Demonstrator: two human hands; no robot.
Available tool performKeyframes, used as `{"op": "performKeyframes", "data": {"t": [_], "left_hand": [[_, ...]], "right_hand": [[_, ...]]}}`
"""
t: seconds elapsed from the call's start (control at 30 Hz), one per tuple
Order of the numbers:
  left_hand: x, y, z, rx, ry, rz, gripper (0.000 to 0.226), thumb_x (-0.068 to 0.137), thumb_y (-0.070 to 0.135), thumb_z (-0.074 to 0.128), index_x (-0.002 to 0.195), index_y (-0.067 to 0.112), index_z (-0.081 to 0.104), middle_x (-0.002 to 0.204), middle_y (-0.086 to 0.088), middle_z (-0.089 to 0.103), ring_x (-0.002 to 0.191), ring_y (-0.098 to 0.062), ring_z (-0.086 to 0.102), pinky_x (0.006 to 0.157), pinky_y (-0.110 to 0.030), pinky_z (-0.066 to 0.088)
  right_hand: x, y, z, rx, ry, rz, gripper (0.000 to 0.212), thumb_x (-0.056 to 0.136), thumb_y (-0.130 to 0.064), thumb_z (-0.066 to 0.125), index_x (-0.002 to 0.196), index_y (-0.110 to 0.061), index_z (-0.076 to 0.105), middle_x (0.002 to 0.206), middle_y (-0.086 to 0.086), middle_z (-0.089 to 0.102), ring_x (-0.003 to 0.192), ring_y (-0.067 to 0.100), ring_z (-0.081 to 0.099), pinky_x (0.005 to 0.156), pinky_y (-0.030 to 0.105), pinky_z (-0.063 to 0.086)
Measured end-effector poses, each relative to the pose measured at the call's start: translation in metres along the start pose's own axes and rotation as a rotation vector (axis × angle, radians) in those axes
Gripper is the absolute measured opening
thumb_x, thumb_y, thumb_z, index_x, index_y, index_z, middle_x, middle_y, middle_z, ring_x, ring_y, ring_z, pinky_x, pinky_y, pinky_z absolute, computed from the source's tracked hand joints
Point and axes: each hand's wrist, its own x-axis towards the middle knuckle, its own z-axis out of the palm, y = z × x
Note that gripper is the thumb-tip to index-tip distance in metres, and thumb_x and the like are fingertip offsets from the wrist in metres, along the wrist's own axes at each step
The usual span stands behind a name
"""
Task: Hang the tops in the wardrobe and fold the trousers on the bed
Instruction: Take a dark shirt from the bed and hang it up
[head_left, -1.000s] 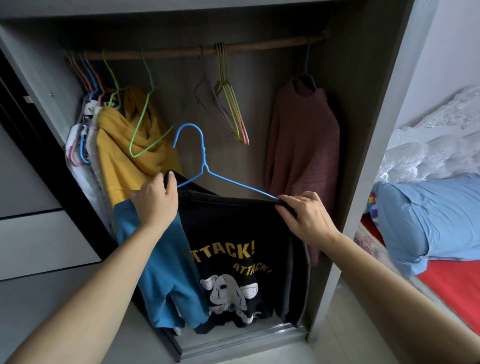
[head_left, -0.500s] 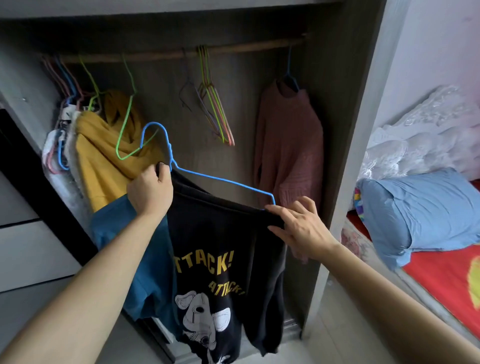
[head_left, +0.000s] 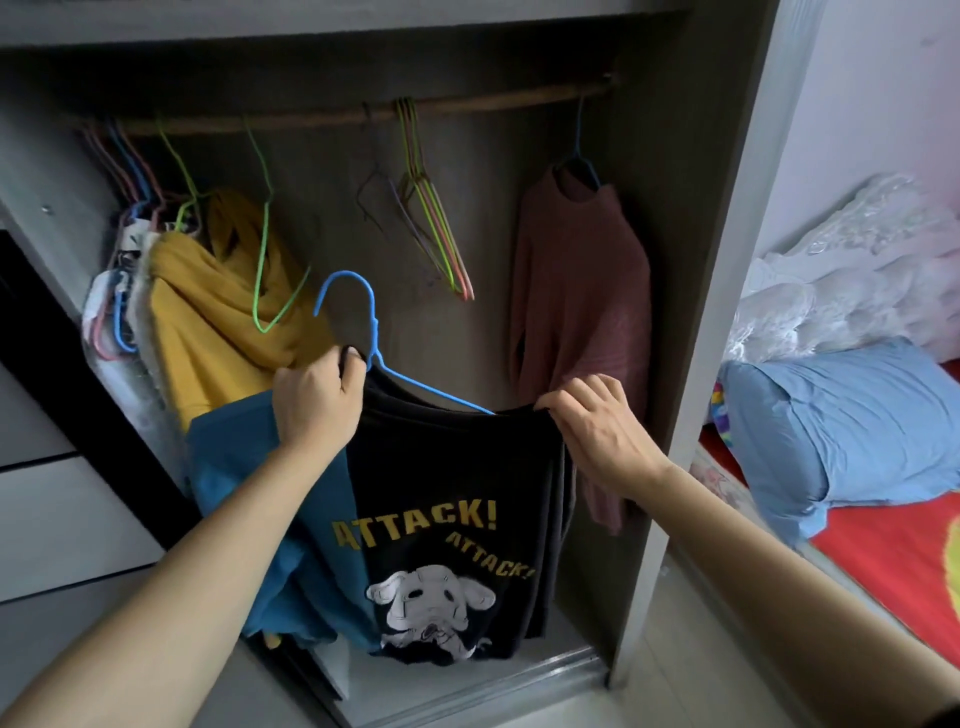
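Head view showed me the black top (head_left: 457, 483) going onto its blue hanger (head_left: 375, 332), well below the rail (head_left: 467, 106). My left hand (head_left: 317, 405) gripped the neck end and my right hand (head_left: 597, 431) pinched the shoulder. I judged the hook had to go up over the rail next.

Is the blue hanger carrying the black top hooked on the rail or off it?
Off. The blue hanger has its hook free below the rail; the left hand and right hand grip the black top.
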Motion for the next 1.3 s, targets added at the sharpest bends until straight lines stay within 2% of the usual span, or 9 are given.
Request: {"op": "performKeyframes", "data": {"t": [0.13, 0.27, 0.37, 0.5, 0.6, 0.8, 0.97, 1.13, 1.3], "left_hand": [[-0.007, 0.017, 0.010, -0.030, -0.072, -0.044, 0.041, 0.096, 0.037, 0.034, 0.070, 0.010, 0.051, 0.059, -0.019, 0.059, 0.055, -0.043, 0.056, 0.049, -0.036, 0.032], [-0.014, 0.025, 0.018, -0.104, -0.104, -0.167, 0.035, 0.102, 0.030, 0.042, 0.071, 0.014, 0.049, 0.065, -0.016, 0.062, 0.062, -0.041, 0.058, 0.052, -0.034, 0.030], [-0.017, 0.027, 0.022, -0.150, -0.140, -0.225, 0.036, 0.102, 0.029, 0.043, 0.072, 0.011, 0.051, 0.062, -0.009, 0.057, 0.063, -0.038, 0.057, 0.054, -0.034, 0.031], [-0.017, 0.017, 0.024, -0.117, -0.205, -0.195, 0.040, 0.103, 0.031, 0.040, 0.071, 0.009, 0.050, 0.060, -0.007, 0.052, 0.061, -0.038, 0.054, 0.053, -0.035, 0.034], [-0.013, 0.013, 0.021, -0.077, -0.216, -0.151, 0.040, 0.102, 0.029, 0.043, 0.065, 0.012, 0.041, 0.054, -0.004, 0.044, 0.054, -0.035, 0.045, 0.050, -0.033, 0.024], [-0.008, 0.028, 0.020, -0.024, -0.256, 0.029, 0.036, 0.100, 0.022, 0.049, 0.066, 0.013, 0.038, 0.052, 0.002, 0.038, 0.047, -0.023, 0.032, 0.046, -0.027, 0.009], [-0.001, 0.028, 0.022, -0.119, -0.224, 0.010, 0.033, 0.101, 0.021, 0.046, 0.070, 0.013, 0.039, 0.051, 0.005, 0.035, 0.048, -0.021, 0.033, 0.048, -0.029, 0.018], [0.003, 0.035, 0.019, -0.186, -0.195, 0.042, 0.033, 0.101, 0.021, 0.046, 0.069, 0.016, 0.039, 0.049, 0.012, 0.029, 0.042, -0.010, 0.028, 0.044, -0.024, 0.013], [-0.002, 0.033, 0.012, -0.249, -0.179, 0.094, 0.035, 0.098, 0.026, 0.040, 0.066, 0.014, 0.036, 0.048, 0.009, 0.028, 0.042, -0.015, 0.026, 0.050, -0.029, 0.017]], "right_hand": [[0.021, -0.013, 0.009, 0.134, -0.006, 0.122, 0.022, 0.100, -0.025, 0.042, 0.116, -0.023, 0.057, 0.108, -0.010, 0.058, 0.095, 0.015, 0.050, 0.092, 0.036, 0.038], [0.033, -0.017, 0.014, 0.078, -0.069, 0.171, 0.035, 0.101, -0.049, 0.043, 0.122, -0.028, 0.062, 0.101, -0.009, 0.056, 0.096, 0.013, 0.051, 0.098, 0.038, 0.035], [0.040, -0.011, 0.012, 0.013, -0.066, 0.127, 0.026, 0.099, -0.044, 0.054, 0.112, -0.028, 0.070, 0.102, -0.004, 0.058, 0.098, 0.020, 0.054, 0.099, 0.042, 0.034], [0.037, 0.012, 0.004, -0.035, -0.257, 0.183, 0.031, 0.098, -0.050, 0.051, 0.118, -0.034, 0.070, 0.113, -0.008, 0.063, 0.113, 0.020, 0.052, 0.102, 0.038, 0.028], [0.024, 0.029, 0.002, -0.051, -0.407, 0.267, 0.036, 0.099, -0.053, 0.047, 0.125, -0.037, 0.066, 0.121, -0.008, 0.062, 0.118, 0.022, 0.051, 0.094, 0.034, 0.037], [0.019, 0.017, 0.014, -0.019, -0.416, 0.338, 0.029, 0.100, -0.045, 0.049, 0.117, -0.029, 0.066, 0.111, -0.004, 0.062, 0.109, 0.022, 0.059, 0.084, 0.034, 0.047], [0.038, -0.015, 0.012, 0.203, -0.308, 0.216, 0.030, 0.099, -0.043, 0.052, 0.121, -0.024, 0.061, 0.107, -0.005, 0.064, 0.100, 0.016, 0.061, 0.082, 0.033, 0.051], [0.060, -0.051, 0.022, 0.514, -0.226, 0.248, 0.024, 0.104, -0.028, 0.051, 0.107, -0.009, 0.065, 0.091, 0.002, 0.062, 0.088, 0.010, 0.054, 0.082, 0.015, 0.040], [0.052, -0.056, 0.035, 0.666, -0.305, 0.490, 0.025, 0.105, -0.024, 0.047, 0.100, -0.005, 0.062, 0.095, 0.014, 0.065, 0.092, 0.021, 0.058, 0.087, 0.031, 0.044]]}}
